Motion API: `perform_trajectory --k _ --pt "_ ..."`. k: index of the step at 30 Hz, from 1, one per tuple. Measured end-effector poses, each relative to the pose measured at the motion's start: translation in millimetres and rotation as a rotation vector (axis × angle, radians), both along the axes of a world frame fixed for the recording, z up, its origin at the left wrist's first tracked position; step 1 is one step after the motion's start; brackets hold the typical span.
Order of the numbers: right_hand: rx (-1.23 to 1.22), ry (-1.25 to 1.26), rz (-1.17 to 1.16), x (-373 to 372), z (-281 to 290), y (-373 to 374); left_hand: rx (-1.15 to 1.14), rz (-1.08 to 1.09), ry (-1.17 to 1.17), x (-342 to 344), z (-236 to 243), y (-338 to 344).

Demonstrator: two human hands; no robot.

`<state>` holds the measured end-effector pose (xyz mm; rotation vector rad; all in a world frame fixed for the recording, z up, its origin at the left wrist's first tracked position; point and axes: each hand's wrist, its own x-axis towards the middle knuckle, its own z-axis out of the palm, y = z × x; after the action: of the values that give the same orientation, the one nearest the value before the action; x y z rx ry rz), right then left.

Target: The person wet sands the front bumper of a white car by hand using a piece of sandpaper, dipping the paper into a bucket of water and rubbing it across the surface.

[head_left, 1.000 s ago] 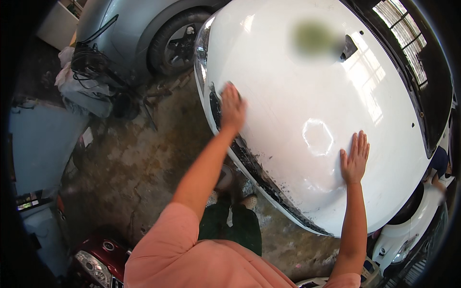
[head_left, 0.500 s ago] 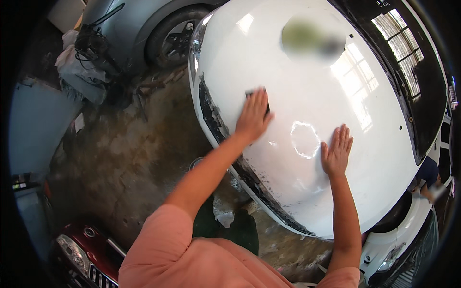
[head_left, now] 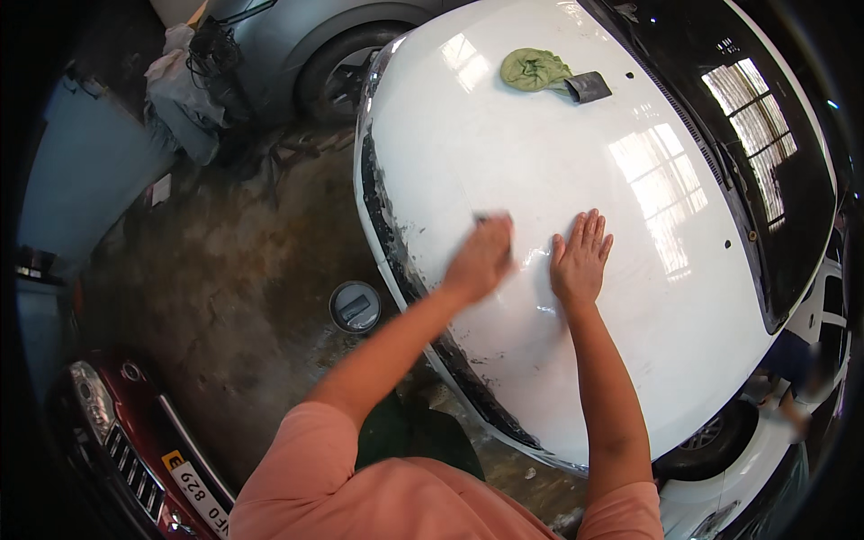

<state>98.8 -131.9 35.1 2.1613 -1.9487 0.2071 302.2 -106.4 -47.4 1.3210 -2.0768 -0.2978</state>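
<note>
A white car hood [head_left: 531,171] spreads out in front of me, with dark bare patches along its near front edge. My left hand [head_left: 483,256], blurred by motion, presses a dark piece of sandpaper [head_left: 491,217] against the hood; only a small bit of the sheet shows past the fingers. To its right, my right hand [head_left: 580,261] lies flat on the paint, fingers stretched and holding nothing. Farther off on the hood, a crumpled green cloth [head_left: 533,70] touches a folded dark sheet [head_left: 589,86].
A round bucket [head_left: 355,307] with a dark block in it stands on the wet floor, left of the hood's edge. A dark red bumper [head_left: 135,432] is at lower left, a grey car [head_left: 297,36] at upper left. Another person [head_left: 792,369] is at far right.
My left hand has slid nearer over the hood with the sandpaper. My right hand has shifted left, closer to it. The view has moved, so the bucket now shows fully.
</note>
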Motion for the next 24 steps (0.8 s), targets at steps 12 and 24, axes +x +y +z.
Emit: perform_trajectory --k 12,24 --pt "-0.014 0.151 0.070 -17 -13 -7 0.088 -0.174 0.103 -61 11 97" --pt "0.005 0.147 0.098 -17 -15 -7 0.149 0.028 0.003 -76 6 124"
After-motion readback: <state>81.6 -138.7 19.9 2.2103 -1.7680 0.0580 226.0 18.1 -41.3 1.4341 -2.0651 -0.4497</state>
